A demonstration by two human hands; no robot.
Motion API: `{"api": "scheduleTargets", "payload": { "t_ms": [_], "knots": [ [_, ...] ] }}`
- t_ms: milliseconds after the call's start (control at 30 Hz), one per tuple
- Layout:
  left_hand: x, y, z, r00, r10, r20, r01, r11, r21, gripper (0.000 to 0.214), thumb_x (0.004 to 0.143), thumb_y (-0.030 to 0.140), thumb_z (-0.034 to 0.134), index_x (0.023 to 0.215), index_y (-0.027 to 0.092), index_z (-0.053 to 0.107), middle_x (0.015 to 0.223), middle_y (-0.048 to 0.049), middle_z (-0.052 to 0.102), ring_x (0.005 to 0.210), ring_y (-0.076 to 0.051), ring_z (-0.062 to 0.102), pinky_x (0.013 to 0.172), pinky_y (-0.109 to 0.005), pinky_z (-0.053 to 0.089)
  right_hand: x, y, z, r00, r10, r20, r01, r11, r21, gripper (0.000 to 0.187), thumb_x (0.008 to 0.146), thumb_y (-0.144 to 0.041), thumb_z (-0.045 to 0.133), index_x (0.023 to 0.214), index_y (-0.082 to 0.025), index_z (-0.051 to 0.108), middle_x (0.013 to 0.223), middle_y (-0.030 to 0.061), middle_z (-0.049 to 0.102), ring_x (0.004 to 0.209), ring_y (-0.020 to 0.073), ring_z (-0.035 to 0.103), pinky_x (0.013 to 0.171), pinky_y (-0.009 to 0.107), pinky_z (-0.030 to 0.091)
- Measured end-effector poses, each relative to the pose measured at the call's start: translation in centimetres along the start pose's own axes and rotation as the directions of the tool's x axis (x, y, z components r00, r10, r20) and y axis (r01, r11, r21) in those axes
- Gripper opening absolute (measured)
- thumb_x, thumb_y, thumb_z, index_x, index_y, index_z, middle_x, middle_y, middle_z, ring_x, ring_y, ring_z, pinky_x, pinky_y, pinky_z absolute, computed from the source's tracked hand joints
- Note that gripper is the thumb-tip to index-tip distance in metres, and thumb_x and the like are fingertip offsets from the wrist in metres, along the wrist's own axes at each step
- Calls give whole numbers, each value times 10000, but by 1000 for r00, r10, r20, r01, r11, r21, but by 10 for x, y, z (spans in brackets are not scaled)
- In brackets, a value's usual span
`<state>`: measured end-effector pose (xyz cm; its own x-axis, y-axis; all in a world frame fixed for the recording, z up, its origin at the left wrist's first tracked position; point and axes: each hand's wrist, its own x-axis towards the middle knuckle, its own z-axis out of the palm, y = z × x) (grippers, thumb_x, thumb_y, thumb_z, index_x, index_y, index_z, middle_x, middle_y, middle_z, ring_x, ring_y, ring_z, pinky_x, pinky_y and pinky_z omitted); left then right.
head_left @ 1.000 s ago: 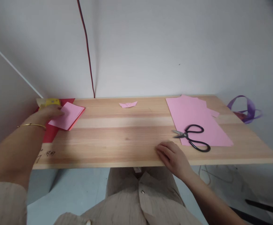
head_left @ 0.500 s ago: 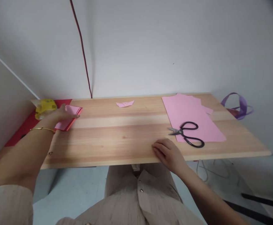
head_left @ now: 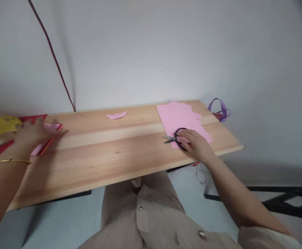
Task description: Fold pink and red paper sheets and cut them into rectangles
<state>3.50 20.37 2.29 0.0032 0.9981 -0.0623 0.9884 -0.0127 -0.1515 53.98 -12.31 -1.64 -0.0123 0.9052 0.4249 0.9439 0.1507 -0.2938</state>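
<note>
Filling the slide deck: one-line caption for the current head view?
Right hand at black-handled scissors over pink sheets, left hand spread over a smaller pink-and-red paper stack.

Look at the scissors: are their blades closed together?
No, the scissors have their two blades spread apart in a V, pointing away from the right hand.

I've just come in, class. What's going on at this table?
A person's right hand is at the handles of the scissors, which lie partly over pink sheets, blades apart. The left hand spreads over a small paper stack; its grip is unclear. A folded pink piece lies between.
</note>
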Motion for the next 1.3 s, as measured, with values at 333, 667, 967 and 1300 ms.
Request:
{"api": "scheduleTargets", "payload": {
  "t_ms": [333,667,967,1300],
  "knots": [
    [-108,189,-17,636,758,-144,-769,607,-199,465,869,508,558,1223,208,595,1302,-85,623,1188,-256,568,1011,-356,418,4,51,3,947,-8,320,51,991,-127,437,905,-411,507,1297,-223,544,1267,151,604,1188,317,525,980,497,377],
    [-203,344,-1,85,966,-244,-991,57,-118,244,914,250,555,1101,109,622,1236,-171,620,1142,-247,584,991,-364,449,-24,121,-40,848,518,-112,-516,761,-393,487,861,-478,532,1255,-194,562,1209,184,620,1130,362,540,942,533,357],
    [-206,368,1,83,987,-135,-993,94,72,185,885,43,479,932,78,654,946,-148,667,878,-228,626,766,-340,482,-60,159,-53,661,746,-84,-714,590,-376,496,854,-530,518,1232,-219,597,1161,151,642,1103,340,571,910,501,404],
    [-202,376,-6,104,984,-143,-992,113,56,271,941,285,510,883,105,704,949,-145,667,896,-230,609,752,-329,465,-58,154,-59,745,656,-120,-646,666,-372,390,870,-450,508,1154,-240,675,1235,144,622,1106,352,566,889,522,438]
  ]
}}
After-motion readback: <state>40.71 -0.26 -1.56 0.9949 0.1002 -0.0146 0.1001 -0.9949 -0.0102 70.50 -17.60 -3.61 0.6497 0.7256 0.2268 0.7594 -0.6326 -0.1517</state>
